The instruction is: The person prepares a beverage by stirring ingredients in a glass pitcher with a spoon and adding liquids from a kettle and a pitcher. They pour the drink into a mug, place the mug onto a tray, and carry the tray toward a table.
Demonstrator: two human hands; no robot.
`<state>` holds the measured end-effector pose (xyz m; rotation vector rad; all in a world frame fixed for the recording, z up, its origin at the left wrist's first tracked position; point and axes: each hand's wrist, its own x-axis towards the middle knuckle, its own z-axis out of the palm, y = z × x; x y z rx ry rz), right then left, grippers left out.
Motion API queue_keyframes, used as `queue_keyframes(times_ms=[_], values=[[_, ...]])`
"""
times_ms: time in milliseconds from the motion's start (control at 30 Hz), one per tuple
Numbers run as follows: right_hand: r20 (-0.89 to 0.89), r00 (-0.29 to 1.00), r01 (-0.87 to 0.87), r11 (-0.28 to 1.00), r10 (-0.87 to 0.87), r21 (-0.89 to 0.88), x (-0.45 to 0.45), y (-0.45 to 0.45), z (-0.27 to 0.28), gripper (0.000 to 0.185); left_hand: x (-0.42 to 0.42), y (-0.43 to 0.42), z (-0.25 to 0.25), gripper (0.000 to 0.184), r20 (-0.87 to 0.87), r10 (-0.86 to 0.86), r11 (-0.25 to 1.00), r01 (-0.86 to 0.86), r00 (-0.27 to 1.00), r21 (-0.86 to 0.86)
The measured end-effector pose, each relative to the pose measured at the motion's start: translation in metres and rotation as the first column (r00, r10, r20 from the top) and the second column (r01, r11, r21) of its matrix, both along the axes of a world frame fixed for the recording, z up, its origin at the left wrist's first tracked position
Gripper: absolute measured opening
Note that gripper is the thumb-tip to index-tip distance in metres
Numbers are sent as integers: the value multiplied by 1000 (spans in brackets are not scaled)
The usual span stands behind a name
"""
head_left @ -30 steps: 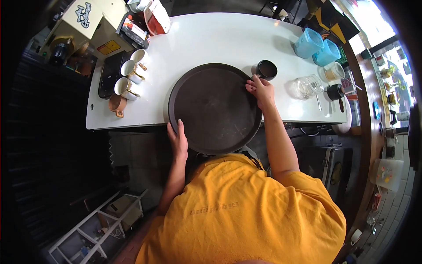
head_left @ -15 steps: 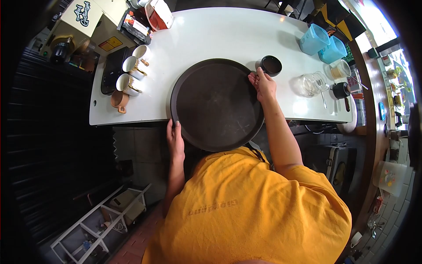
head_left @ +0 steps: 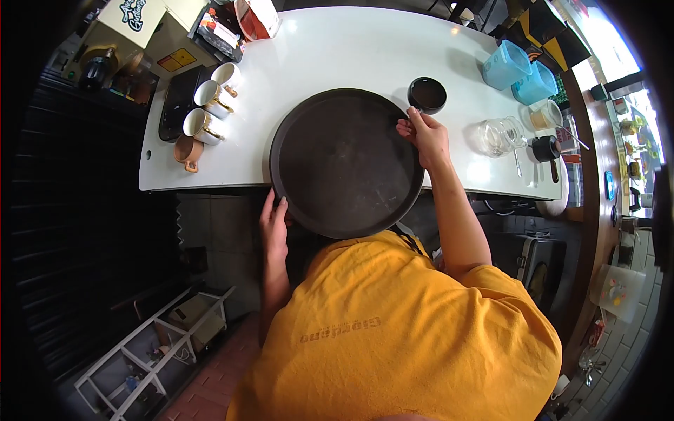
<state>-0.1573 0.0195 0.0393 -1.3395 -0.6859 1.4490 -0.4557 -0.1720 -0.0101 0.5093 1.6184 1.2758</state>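
Observation:
A large round dark tray [head_left: 346,163] overhangs the near edge of the white table [head_left: 337,42]. My left hand [head_left: 274,228] is at its lower left rim, thumb and fingers around the edge. On the far right of the tray, my right hand [head_left: 428,140] pinches the near side of a small black cup [head_left: 427,96], where its handle is hidden by the fingers. The cup is upright with dark insides, just beyond the tray's right rim. Whether it touches the table cannot be made out.
Several mugs [head_left: 203,126] line the left side, beside a black flat device [head_left: 181,102]. To the right are a glass jar [head_left: 500,137], a spoon, a small dark pot [head_left: 545,149], a tub [head_left: 544,114] and two blue containers [head_left: 507,65]. A white rack [head_left: 151,347] stands low left.
The black cup has shifted slightly away and to the left, with my right hand's fingers at it. My left hand has slid slightly left and down along the tray's rim.

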Motion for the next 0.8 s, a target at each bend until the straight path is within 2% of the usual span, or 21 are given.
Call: queue_keyframes(times_ms=[133,333,567,800], values=[[45,985,-163,985,165,-48,-9,-18,14,37,-4,-1,-4,50,-15,4,999,-4,1000,-46],[17,954,-297,952,299,-72,-32,-44,9,36,-1,-1,-1,47,32,16,998,-14,999,-58],[50,860,-498,857,508,-130,-44,-66,0,34,2,-1,0,49,32,43,999,-42,999,-27],[44,788,-600,781,614,-173,-50,-79,-9,33,2,0,-5,48,-22,54,997,-55,998,-55]])
